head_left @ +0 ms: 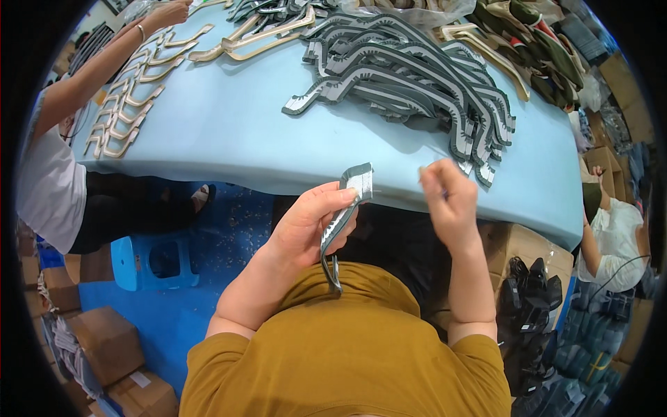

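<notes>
My left hand (pixel 306 222) is wrapped round a narrow, bent strip (pixel 358 179) with a dark grey edge and a whitish inner face. Its squared end sticks up past my thumb, and the rest curves down below my fingers. Off to the right, my right hand (pixel 451 201) is raised by the table edge with its fingers pinched together. What the pinch holds, if anything, is too small to make out. A faint thin line runs from the strip's end towards the right hand. Ahead lies a heap of similar grey strips (pixel 410 76).
The table has a light blue cover (pixel 229 118). Beige angular pieces (pixel 128 115) lie in rows at the left, near a co-worker's arm (pixel 90 80). Dark green and brown items (pixel 535 48) are piled at the far right. A blue stool (pixel 156 263) and cardboard boxes (pixel 104 344) stand below.
</notes>
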A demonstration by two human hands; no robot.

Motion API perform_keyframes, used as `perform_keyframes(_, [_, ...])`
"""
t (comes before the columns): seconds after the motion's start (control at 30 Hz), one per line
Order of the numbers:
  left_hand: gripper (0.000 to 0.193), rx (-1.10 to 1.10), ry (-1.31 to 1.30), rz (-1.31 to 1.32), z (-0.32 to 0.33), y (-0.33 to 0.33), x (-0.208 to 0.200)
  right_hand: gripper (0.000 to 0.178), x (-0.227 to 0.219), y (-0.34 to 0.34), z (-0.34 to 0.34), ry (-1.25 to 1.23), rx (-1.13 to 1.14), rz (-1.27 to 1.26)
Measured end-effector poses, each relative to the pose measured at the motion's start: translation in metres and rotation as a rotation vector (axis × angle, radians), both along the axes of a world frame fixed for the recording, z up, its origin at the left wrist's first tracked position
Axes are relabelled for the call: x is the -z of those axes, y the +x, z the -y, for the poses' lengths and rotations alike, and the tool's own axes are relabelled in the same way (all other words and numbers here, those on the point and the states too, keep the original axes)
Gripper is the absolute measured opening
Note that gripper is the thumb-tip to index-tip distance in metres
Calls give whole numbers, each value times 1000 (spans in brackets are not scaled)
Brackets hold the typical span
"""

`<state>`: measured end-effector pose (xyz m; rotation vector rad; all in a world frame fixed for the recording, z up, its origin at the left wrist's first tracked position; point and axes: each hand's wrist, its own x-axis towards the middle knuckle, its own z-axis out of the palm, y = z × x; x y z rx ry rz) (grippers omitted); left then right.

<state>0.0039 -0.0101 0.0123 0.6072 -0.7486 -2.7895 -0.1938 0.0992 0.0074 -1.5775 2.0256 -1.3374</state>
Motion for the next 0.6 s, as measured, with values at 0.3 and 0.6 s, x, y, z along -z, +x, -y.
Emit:
perform_keyframes(0.3, [15,-36,1,21,-3,-3,-2,32,-2,30,-5,-98,-248,223])
perform_keyframes(0.6, [14,-30,-30,4,-4,1,1,23,6,21,-3,-136,-333,111])
